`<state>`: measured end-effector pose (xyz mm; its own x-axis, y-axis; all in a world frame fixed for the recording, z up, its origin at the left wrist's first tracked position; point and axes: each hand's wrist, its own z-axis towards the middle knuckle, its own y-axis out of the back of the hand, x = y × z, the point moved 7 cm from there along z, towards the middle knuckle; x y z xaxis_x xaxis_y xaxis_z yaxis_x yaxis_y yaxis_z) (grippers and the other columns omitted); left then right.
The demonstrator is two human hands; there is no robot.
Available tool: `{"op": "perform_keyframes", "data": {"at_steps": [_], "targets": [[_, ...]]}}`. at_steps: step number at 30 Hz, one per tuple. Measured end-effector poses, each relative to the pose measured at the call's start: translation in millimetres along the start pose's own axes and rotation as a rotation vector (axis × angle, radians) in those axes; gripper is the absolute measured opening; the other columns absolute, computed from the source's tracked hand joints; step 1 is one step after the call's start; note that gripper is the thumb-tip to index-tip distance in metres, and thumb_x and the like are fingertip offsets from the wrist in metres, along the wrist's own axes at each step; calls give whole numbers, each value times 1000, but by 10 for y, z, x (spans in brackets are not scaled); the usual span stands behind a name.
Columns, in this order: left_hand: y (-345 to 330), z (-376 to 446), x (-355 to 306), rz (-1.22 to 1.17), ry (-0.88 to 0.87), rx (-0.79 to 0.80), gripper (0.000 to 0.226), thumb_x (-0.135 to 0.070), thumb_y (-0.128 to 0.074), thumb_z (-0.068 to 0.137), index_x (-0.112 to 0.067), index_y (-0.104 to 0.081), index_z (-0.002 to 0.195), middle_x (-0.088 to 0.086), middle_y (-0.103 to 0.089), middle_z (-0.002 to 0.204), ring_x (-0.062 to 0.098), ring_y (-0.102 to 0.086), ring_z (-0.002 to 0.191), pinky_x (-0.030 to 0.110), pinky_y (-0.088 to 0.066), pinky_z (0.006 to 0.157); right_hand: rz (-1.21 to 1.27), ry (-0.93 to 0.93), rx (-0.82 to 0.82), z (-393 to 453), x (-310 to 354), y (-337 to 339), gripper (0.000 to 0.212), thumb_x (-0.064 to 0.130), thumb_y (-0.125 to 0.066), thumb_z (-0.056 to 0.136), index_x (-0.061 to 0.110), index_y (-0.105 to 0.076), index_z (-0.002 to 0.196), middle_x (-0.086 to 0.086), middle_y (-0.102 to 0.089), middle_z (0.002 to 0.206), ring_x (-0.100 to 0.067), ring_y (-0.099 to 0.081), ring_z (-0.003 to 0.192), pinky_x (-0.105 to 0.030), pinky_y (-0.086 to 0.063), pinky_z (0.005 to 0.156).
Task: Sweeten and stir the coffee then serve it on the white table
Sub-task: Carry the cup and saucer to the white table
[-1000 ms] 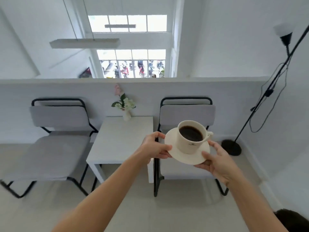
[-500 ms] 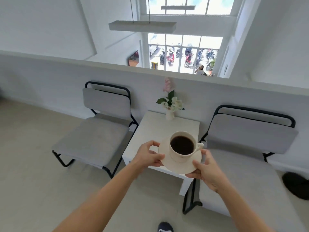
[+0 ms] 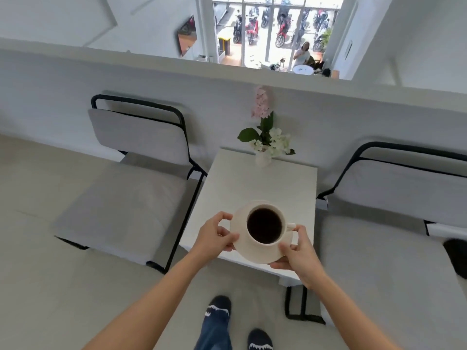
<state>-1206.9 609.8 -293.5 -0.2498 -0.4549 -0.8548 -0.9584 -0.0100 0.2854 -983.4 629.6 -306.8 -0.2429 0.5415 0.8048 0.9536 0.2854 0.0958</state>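
Note:
A cream cup of black coffee stands on a cream saucer. My left hand grips the saucer's left rim and my right hand holds its right rim from below, close to the cup's handle. Cup and saucer hover over the near part of the small white table. I cannot tell how high above the tabletop they are.
A small white vase with pink and white flowers stands at the table's far edge. A grey chair flanks the table on the left, another grey chair on the right. A low white wall runs behind. My feet are below.
I have walked up to the table. The cup and saucer now hang over its near part, and I look down more steeply onto them.

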Motion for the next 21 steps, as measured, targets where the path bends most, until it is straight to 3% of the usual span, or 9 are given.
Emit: {"op": "perform_keyframes", "data": {"at_steps": [5,12,21], "targets": [[6,805,322,30,15,102,34,-11,-71,89,-22,-58,118,18,-74,80,24,-75,76,26,-62,69,6,-45,-102,622,-223,-137,35,8,-56,98,27,-39,121,-20,-74,86,-32,-77,69,-47,-65,68],[-118,1881,937,94,50,183,34,-11,-69,90,-24,-59,120,13,-75,78,15,-73,68,21,-59,66,-71,-107,-211,1640,-798,-220,44,13,-62,96,28,-37,129,-15,-78,74,-27,-76,62,-47,-64,74],[-392,2739,1953,182,74,194,35,-9,-70,90,-24,-60,119,9,-75,73,13,-72,61,20,-59,64,-40,-153,-272,2535,-1597,-351,42,5,-62,94,26,-44,124,-23,-74,75,-31,-75,58,-39,-65,67]]}}
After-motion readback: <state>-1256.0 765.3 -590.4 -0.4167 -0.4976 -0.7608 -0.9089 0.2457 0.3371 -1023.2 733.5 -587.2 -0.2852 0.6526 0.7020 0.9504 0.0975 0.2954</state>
